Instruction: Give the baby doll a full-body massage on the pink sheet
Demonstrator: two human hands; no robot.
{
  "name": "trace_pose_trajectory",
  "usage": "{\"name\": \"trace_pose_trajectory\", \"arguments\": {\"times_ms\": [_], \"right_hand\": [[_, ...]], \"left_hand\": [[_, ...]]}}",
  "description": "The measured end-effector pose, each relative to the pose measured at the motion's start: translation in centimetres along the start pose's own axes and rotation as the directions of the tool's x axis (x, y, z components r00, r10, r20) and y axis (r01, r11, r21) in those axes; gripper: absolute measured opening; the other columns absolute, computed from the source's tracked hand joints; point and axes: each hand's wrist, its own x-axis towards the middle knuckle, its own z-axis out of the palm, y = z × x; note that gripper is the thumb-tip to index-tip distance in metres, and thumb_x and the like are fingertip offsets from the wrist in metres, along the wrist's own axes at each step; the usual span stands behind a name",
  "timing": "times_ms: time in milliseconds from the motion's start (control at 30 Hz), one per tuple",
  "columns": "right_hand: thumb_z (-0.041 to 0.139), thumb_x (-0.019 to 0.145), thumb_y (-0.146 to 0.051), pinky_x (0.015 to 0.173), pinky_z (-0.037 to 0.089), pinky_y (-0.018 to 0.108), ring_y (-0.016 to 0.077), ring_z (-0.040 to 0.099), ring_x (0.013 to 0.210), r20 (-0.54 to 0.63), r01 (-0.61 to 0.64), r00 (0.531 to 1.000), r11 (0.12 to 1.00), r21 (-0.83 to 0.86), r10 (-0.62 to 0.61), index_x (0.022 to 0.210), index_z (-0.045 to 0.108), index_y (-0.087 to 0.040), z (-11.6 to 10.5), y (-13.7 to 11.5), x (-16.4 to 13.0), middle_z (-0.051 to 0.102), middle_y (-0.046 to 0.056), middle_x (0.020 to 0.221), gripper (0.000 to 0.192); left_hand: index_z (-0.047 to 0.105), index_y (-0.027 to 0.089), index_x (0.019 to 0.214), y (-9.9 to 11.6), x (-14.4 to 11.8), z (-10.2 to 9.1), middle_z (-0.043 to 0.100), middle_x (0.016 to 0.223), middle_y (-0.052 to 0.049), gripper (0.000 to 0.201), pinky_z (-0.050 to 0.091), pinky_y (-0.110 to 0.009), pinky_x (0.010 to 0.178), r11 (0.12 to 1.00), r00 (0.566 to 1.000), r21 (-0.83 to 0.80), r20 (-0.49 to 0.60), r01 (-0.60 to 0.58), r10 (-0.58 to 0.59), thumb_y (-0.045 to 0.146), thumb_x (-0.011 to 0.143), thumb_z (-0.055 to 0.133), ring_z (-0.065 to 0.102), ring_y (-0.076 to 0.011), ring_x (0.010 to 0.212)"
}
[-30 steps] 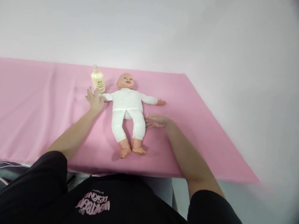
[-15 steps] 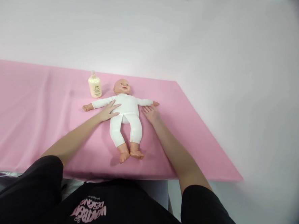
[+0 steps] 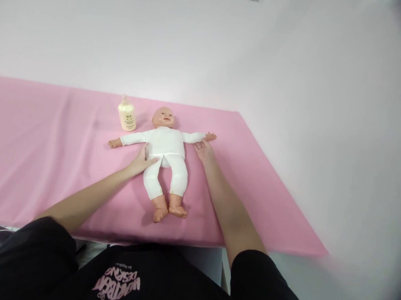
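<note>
A baby doll (image 3: 166, 141) in a white suit lies on its back on a pink cloth, its arms spread wide and its feet towards me. My left hand (image 3: 139, 163) rests against the doll's left-of-view side at the waist. Its thumb lies over the hip, apart from the fingers, which run along the side and are partly hidden. Beside the doll's other arm, just under the sleeve's end, is my right hand (image 3: 204, 152), fingers stretched out and palm turned up, gripping nothing.
A pump bottle (image 3: 127, 116) of pale yellow liquid stands left of the doll's head. The pink cloth (image 3: 50, 159) covers the table, with its edge (image 3: 283, 186) running down on the right. White walls rise behind and to the right.
My left hand has slid off the doll's belly down to its side and hip. My right hand has shifted slightly up towards the doll's wrist. The doll's legs have moved slightly left.
</note>
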Motion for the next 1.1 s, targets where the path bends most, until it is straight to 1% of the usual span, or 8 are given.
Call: {"name": "trace_pose_trajectory", "arguments": {"times_ms": [200, 300, 467, 667, 767, 867, 1000, 1100], "right_hand": [[0.059, 0.094, -0.02, 0.112, 0.056, 0.037, 0.0129, 0.075, 0.109, 0.065, 0.05, 0.997, 0.999, -0.013, -0.049, 0.124, 0.061, -0.028, 0.0, 0.6, 0.1, 0.077, 0.0, 0.121, 0.032], [0.058, 0.095, -0.021, 0.112, 0.055, 0.037, 0.0125, 0.076, 0.109, 0.06, 0.047, 0.997, 0.999, -0.005, -0.047, 0.134, 0.056, -0.031, 0.0, 0.7, 0.3, 0.074, 0.0, 0.129, 0.04], [0.058, 0.095, -0.023, 0.109, 0.058, 0.039, 0.0139, 0.075, 0.112, 0.076, 0.085, 0.994, 0.996, -0.014, -0.084, 0.148, 0.044, -0.038, 0.1, 0.7, 0.1, 0.071, -0.001, 0.137, 0.057], [0.052, 0.099, -0.025, 0.103, 0.06, 0.035, 0.0091, 0.075, 0.109, 0.052, 0.088, 0.995, 0.996, -0.009, -0.087, 0.158, 0.025, -0.048, 0.7, 0.4, -0.6, 0.062, -0.004, 0.149, 0.069], [0.05, 0.098, -0.024, 0.103, 0.059, 0.036, 0.0073, 0.074, 0.109, 0.052, 0.11, 0.993, 0.994, -0.02, -0.109, 0.158, 0.021, -0.05, 1.0, 0.1, -1.3, 0.057, -0.005, 0.153, 0.071], [0.054, 0.097, -0.023, 0.106, 0.058, 0.039, 0.0116, 0.068, 0.124, 0.102, 0.228, 0.971, 0.967, -0.113, -0.217, 0.159, 0.019, -0.043, 1.4, -0.3, -2.3, 0.047, 0.001, 0.162, 0.074], [0.065, 0.092, -0.023, 0.12, 0.046, 0.037, 0.0172, 0.042, 0.153, 0.2, 0.468, 0.882, 0.849, -0.246, -0.428, 0.153, 0.033, -0.03, 2.3, -0.2, -3.8, 0.031, 0.006, 0.171, 0.069], [0.071, 0.088, -0.023, 0.128, 0.035, 0.036, 0.0178, 0.031, 0.159, 0.298, 0.594, 0.797, 0.772, -0.226, -0.526, 0.146, 0.043, -0.027, 3.3, 0.5, -5.2, 0.033, 0.007, 0.17, 0.064]], "left_hand": [[0.009, 0.03, 0.163, 2.2, -5.8, 2.8, 0.037, 0.165, -0.017, 0.125, 0.044, -0.049, 0.121, 0.88, 0.976, -0.447, -0.063, 0.16, -0.21, 0.021, 0.068, 0.091, 0.042, -0.0331, 0.151], [0.024, 0.03, 0.159, 3.4, -7.7, 3.5, 0.059, 0.146, -0.013, 0.11, 0.054, -0.046, 0.111, 0.747, 0.94, -0.61, -0.014, 0.263, -0.342, 0.013, 0.071, 0.087, 0.063, -0.0287, 0.13], [0.057, 0.015, 0.138, 4.2, -11.3, 4.0, 0.076, 0.101, -0.009, 0.066, 0.061, -0.035, 0.095, 0.616, 0.888, -0.675, 0.135, 0.407, -0.439, 0.014, 0.077, 0.082, 0.075, -0.0225, 0.094], [0.068, 0.021, 0.113, 4.1, -15.7, 3.5, 0.074, 0.114, -0.01, 0.053, 0.064, -0.041, 0.088, 0.512, 0.832, -0.657, 0.401, 0.553, -0.384, 0.031, 0.068, 0.093, 0.074, -0.0271, 0.102], [0.069, 0.02, 0.106, 4.0, -16.7, 3.3, 0.072, 0.115, -0.01, 0.052, 0.064, -0.038, 0.082, 0.504, 0.797, -0.618, 0.443, 0.603, -0.411, 0.038, 0.065, 0.095, 0.073, -0.0265, 0.104], [0.068, 0.018, 0.1, 4.0, -17.0, 3.0, 0.071, 0.1, -0.008, 0.053, 0.061, -0.032, 0.071, 0.541, 0.787, -0.573, 0.414, 0.616, -0.458, 0.044, 0.064, 0.096, 0.071, -0.0216, 0.092], [0.066, 0.018, 0.096, 5.1, -15.9, 1.0, 0.068, 0.09, -0.005, 0.051, 0.057, -0.031, 0.064, 0.618, 0.804, -0.514, 0.402, 0.595, -0.439, 0.054, 0.069, 0.091, 0.066, -0.0177, 0.075], [0.065, 0.018, 0.102, 7.2, -13.9, -1.2, 0.068, 0.094, -0.005, 0.044, 0.056, -0.032, 0.066, 0.656, 0.815, -0.501, 0.464, 0.565, -0.347, 0.056, 0.084, 0.078, 0.065, -0.0168, 0.072]]}}
